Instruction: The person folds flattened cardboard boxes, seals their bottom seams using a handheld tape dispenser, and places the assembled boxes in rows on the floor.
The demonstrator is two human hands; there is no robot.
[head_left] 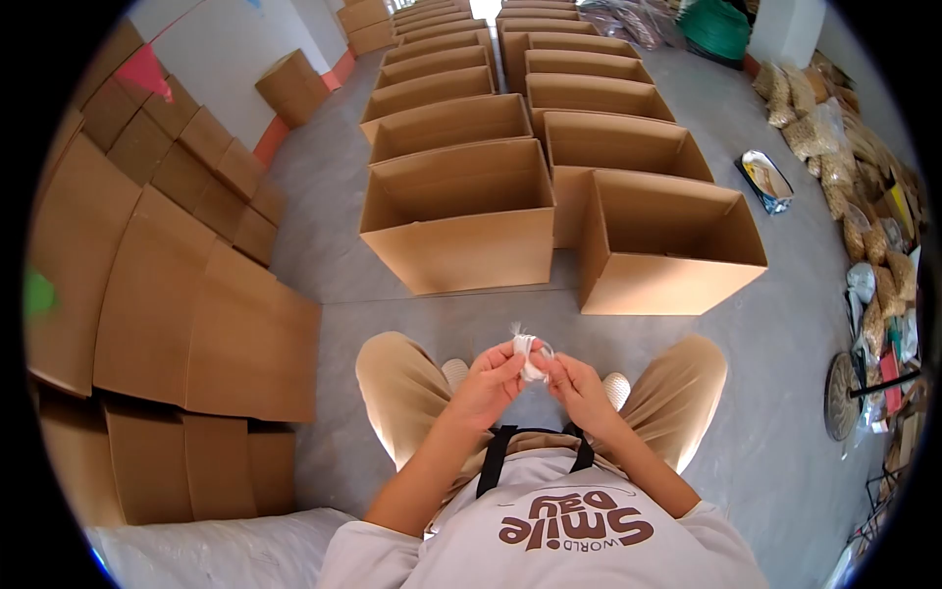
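Note:
A small bundle of white string [530,357] is held up between my two hands, above the floor and between my knees. My left hand [497,381] pinches the bundle from its left side, thumb on top. Loose frayed ends stick up at its upper end. From the other side, my right hand [577,385] has its fingertips closed at the bundle's right edge, where a thin loop of the string shows. What exactly lies between the right fingertips is too small to make out clearly.
Two rows of open cardboard boxes [456,257] stretch away ahead. Stacked cartons [250,339] line the left side, above clear plastic wrapping [226,550]. An oval container [765,182] sits on the floor [442,319]. Filled bags [834,157] and a round black base [841,396] stand along the right.

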